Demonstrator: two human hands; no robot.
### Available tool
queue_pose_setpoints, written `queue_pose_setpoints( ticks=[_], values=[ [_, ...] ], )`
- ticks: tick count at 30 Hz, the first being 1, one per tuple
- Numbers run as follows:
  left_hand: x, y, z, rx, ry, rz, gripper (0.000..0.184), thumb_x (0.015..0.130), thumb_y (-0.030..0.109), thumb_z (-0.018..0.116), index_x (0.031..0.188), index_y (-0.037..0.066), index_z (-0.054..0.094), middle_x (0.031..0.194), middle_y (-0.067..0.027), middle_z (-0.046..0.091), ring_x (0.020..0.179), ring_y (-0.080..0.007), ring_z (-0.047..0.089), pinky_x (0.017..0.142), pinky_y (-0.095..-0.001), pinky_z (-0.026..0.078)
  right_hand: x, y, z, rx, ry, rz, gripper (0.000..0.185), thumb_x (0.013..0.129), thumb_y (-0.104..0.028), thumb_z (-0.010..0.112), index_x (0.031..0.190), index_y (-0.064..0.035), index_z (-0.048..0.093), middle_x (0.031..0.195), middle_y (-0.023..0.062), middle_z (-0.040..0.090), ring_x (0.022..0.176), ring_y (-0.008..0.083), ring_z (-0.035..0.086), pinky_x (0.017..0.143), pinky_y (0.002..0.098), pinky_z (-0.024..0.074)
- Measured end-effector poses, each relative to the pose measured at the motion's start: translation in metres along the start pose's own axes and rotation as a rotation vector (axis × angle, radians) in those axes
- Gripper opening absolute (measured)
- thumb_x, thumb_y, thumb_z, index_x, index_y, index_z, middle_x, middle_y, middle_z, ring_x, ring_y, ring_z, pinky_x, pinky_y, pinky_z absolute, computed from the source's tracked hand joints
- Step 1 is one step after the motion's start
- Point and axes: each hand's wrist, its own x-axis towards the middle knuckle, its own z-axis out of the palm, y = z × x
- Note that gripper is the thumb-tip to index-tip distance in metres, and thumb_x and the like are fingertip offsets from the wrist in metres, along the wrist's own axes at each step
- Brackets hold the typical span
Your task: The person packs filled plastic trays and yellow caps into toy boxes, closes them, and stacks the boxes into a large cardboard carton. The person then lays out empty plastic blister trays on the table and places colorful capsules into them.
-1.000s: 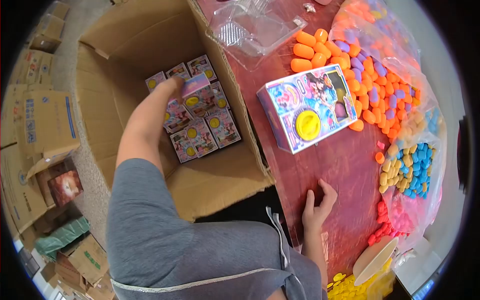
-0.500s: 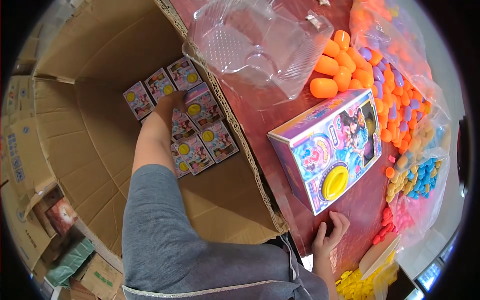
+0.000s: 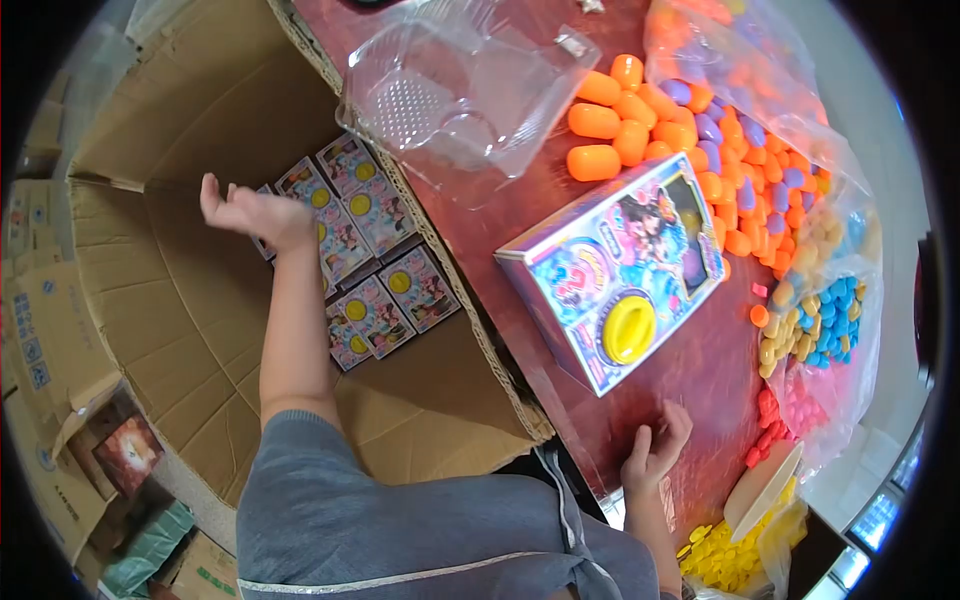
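My left hand (image 3: 255, 215) is above the inside of the cardboard carton (image 3: 160, 290), towards its left wall, fingers loosely spread and a little bent, with nothing in the grip. My wrist covers part of the printed boxes (image 3: 345, 245) below, so I cannot tell how many lie there. They face up with their yellow dials showing, clustered towards the carton's right wall; a narrow dark strip runs between the farther group and the nearer one.

My right hand (image 3: 658, 448) is by the near part of the red table (image 3: 700, 350), empty, fingers half curled and thumb held apart.

Another box, the larger printed box (image 3: 615, 275), lies just beyond it, dial up, near the table's left edge and set at a slant. Farther along that edge, a clear plastic tray (image 3: 440, 100) overlaps the carton's rim. Orange capsules (image 3: 634, 142) touch or nearly touch the box's far end, with purple pieces (image 3: 708, 128) among them. Along the table's right edge lie tan pieces (image 3: 780, 340), blue pieces (image 3: 838, 320) and red pieces (image 3: 768, 420), with yellow pieces (image 3: 720, 560) towards the near corner.
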Motion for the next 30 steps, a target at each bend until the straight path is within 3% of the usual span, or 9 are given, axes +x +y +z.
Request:
queue_pose_setpoints(
  ticks=[2,4,6,9,15,19,22,24,30],
  values=[
    [-0.002,0.075,-0.009,-0.115,-0.268,0.399,0.024,0.084,0.005,0.043,0.105,-0.001,0.051,0.110,-0.0154,0.056,0.092,-0.0198,0.051,0.088,-0.0328,0.042,0.026,-0.006,-0.003,-0.062,0.086,-0.077,0.044,0.086,-0.006,0.052,0.129,-0.0049,0.048,0.129,0.0142,0.049,0.116,0.0300,0.048,0.102,0.0382,0.0382],
    [-0.019,0.138,-0.023,-0.626,-0.829,0.213,0.022,0.078,0.000,0.048,0.098,0.001,0.056,0.082,-0.0087,0.061,0.071,-0.0205,0.054,0.070,-0.0326,0.047,0.072,-0.022,-0.009,-0.212,0.195,-0.184,0.042,0.090,-0.015,0.049,0.131,-0.0043,0.049,0.135,0.0147,0.047,0.123,0.0317,0.043,0.106,0.0406,0.0327],
    [-0.036,0.213,-0.042,-0.405,-1.325,-0.143,0.019,0.079,-0.004,0.057,0.097,0.001,0.058,0.068,-0.0049,0.059,0.057,-0.0144,0.054,0.053,-0.0235,0.043,0.124,-0.049,-0.010,-0.297,0.221,-0.200,0.043,0.093,-0.023,0.046,0.133,-0.0058,0.052,0.141,0.0158,0.043,0.130,0.0327,0.037,0.110,0.0429,0.0268],
    [-0.043,0.265,-0.049,-0.233,-1.546,-1.069,0.039,0.092,0.013,0.062,0.125,-0.002,0.048,0.065,-0.0028,0.057,0.048,-0.0090,0.048,0.048,-0.0186,0.036,0.189,-0.062,-0.002,-0.449,0.141,-0.209,0.039,0.095,-0.027,0.048,0.128,-0.0083,0.058,0.143,0.0156,0.042,0.132,0.0303,0.036,0.110,0.0425,0.0273],
    [-0.036,0.270,-0.057,-0.136,-1.627,-1.450,0.058,0.092,0.020,0.065,0.138,-0.001,0.037,0.082,-0.0058,0.060,0.061,-0.0105,0.055,0.053,-0.0213,0.039,0.197,-0.086,-0.002,0.019,-0.098,-0.072,0.046,0.092,-0.039,0.057,0.120,-0.0025,0.059,0.139,0.0158,0.048,0.124,0.0294,0.045,0.103,0.0437,0.0346],
    [-0.031,0.263,-0.065,-0.144,-1.275,-0.029,0.075,0.088,0.026,0.071,0.144,-0.001,0.030,0.109,-0.0123,0.057,0.083,-0.0165,0.060,0.070,-0.0265,0.049,0.137,-0.119,-0.023,0.639,-0.070,-0.044,0.050,0.094,-0.032,0.058,0.131,0.0007,0.049,0.142,0.0171,0.045,0.122,0.0273,0.050,0.104,0.0392,0.0379],
    [0.004,0.292,-0.048,-0.570,-1.006,-0.381,0.078,0.079,0.024,0.079,0.139,-0.003,0.037,0.121,-0.0153,0.053,0.102,-0.0274,0.060,0.094,-0.0377,0.051,0.110,-0.146,-0.022,0.661,-0.003,-0.296,0.057,0.093,-0.035,0.060,0.134,0.0007,0.045,0.143,0.0185,0.044,0.125,0.0284,0.048,0.105,0.0404,0.0375],
    [0.048,0.290,-0.045,-0.404,-1.140,-0.445,0.069,0.084,0.029,0.072,0.139,0.001,0.040,0.123,-0.0157,0.059,0.102,-0.0232,0.063,0.086,-0.0339,0.054,0.096,-0.157,-0.019,0.686,0.083,-0.564,0.063,0.092,-0.038,0.061,0.138,0.0007,0.041,0.143,0.0199,0.043,0.128,0.0295,0.046,0.106,0.0415,0.0370],
    [0.112,0.225,-0.052,-0.537,-1.328,-0.740,0.085,0.079,0.035,0.075,0.140,-0.008,0.036,0.124,-0.0194,0.059,0.100,-0.0250,0.064,0.082,-0.0320,0.055,0.080,-0.159,-0.010,0.789,-0.299,-0.507,0.058,0.087,-0.034,0.068,0.131,-0.0012,0.050,0.139,0.0218,0.045,0.125,0.0316,0.049,0.104,0.0439,0.0399]
  ],
)
